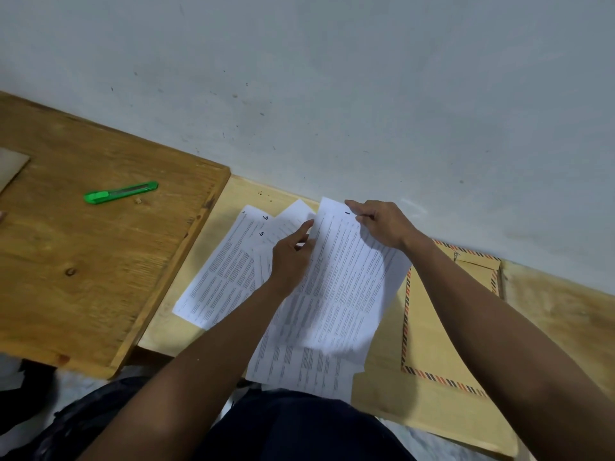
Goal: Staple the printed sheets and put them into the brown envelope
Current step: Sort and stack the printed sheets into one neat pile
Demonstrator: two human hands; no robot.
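Observation:
Several printed sheets (219, 271) lie fanned out on a pale wooden board, with handwritten numbers near their top corners. My right hand (382, 224) pinches the top corner of the sheet marked 1 (346, 281), which lies over the others. My left hand (293, 254) grips the left edge of that same sheet, thumb on top. The brown envelope (439, 331) with a striped border lies flat at the right, partly under the sheets and my right forearm. No stapler is in view.
A darker wooden board (83, 254) lies at the left with a green utility knife (119, 193) on it. A piece of cardboard (10, 168) sits at the far left edge. A grey wall (332, 94) rises right behind the boards.

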